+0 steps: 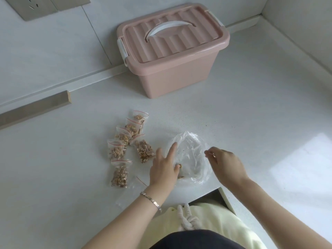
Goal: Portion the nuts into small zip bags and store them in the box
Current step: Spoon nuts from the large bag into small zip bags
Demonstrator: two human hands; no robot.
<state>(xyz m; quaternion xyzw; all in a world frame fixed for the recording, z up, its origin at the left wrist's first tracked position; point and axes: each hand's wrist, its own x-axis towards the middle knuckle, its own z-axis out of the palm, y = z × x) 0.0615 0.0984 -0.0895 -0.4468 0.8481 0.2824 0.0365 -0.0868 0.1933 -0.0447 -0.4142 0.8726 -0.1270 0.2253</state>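
- The box (172, 56) stands well beyond both hands, lid on. It looks rigid, and I'd open it by the latches.
- The big clear bag (193, 151) lies between my hands. It is thin, limp, slippery film. My right hand (224, 164) pinches its rim, holding the mouth up.
- My left hand (164, 169) reaches inside with the index finger straight and the other fingers dipping low. Whether they hold anything I cannot tell.
- Filled zip bags (129, 146) lie just left of my left hand. They look light and lumpy, best taken by the sealed top.
- An empty zip bag (133, 186) lies beside my left wrist, flimsy.
- The last nuts (180, 166) sit at my left fingertips. They are brittle, so a gentle pinch suits.
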